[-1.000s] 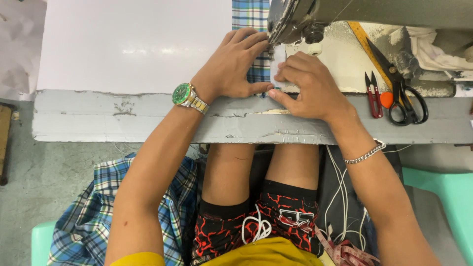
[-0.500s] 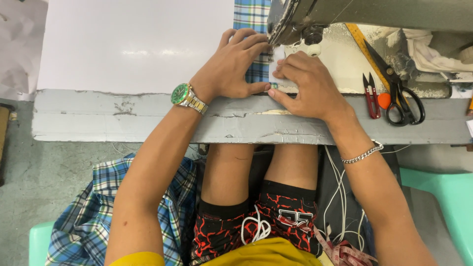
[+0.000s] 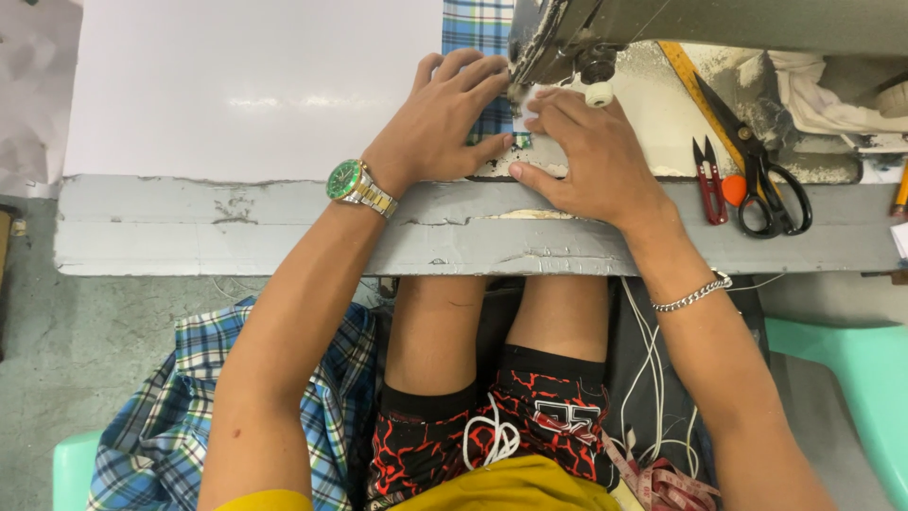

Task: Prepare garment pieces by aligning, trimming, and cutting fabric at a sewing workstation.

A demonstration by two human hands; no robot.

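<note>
The plaid cloth (image 3: 492, 114) is pinned flat at the upper centre of the frame, just under the sewing machine (image 3: 605, 33). The left hand (image 3: 440, 118) is spread open on it, fingers splayed; the right hand (image 3: 591, 151) is pressed flat just beside — nothing is gripped, the two nearly touching at the fingertips. A green-faced watch (image 3: 352, 183) is worn on the left wrist, a chain bracelet (image 3: 695, 295) on the right. Black scissors (image 3: 761, 166) and red snips (image 3: 709, 180) are seen at the right — more cloth is draped at lower left.
</note>
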